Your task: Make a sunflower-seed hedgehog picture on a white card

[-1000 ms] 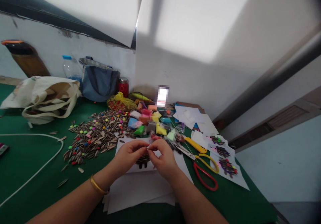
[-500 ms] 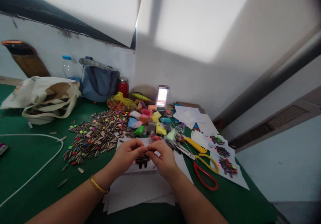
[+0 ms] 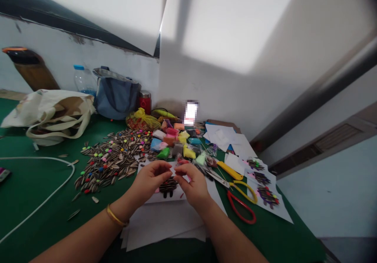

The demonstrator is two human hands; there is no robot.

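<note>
Left hand: Our left hand (image 3: 150, 176) hangs just over the paper. Its fingers are bent in and the thumb and first finger are pinched together. We cannot tell if a tiny thing is in the pinch. A gold bangle (image 3: 116, 217) sits on the wrist.
Right hand: Our right hand (image 3: 191, 182) is just beside the left one, tips nearly touching it. Its fingers are pinched tight too, and what they hold is too small to tell.
Seed shape: A dark seed shape (image 3: 167, 186) lies flat on the paper (image 3: 165, 219), in the middle of the green counter (image 3: 35, 184).
Which way: The seed shape lies right under the gap between our two hands, a bit closer to us than the fingertips. It looks wider than tall, so its long side runs left to right. The left fingertips are a little nearer to it than the right ones.
Seeds: A big pile of seeds (image 3: 114, 159) with small colour dots is to the left, near our left hand.
Clay: Bright clay packs (image 3: 173, 141) lie behind our hands.
Scissors: Scissors (image 3: 240, 200) lie to the right, near our right hand but not touching it.
Done pictures: More seed pictures (image 3: 266, 194) lie far right.
Back: A cloth bag (image 3: 50, 113), a blue bag (image 3: 116, 94) and a bottle (image 3: 80, 78) stand by the wall.
</note>
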